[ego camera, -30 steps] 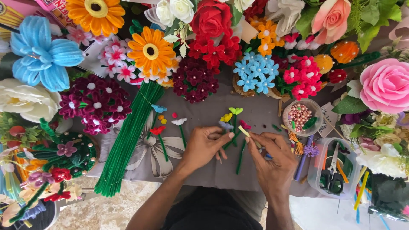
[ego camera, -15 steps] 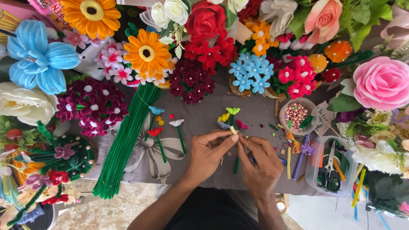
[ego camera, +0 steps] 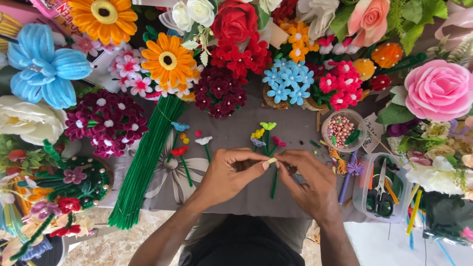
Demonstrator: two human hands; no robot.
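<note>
Left hand (ego camera: 227,176) and right hand (ego camera: 309,183) met fingertip to fingertip, both pinching a small pale bud (ego camera: 272,160) atop a green stem (ego camera: 274,183), steadying it above the counter (ego camera: 231,133), bead bowl (ego camera: 343,129) just beyond the right hand.

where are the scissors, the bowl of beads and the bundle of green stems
scissors (ego camera: 378,197), head view, on the dark handles
bowl of beads (ego camera: 325,129), head view, on the left rim
bundle of green stems (ego camera: 143,165), head view, on the middle of the bundle
</note>
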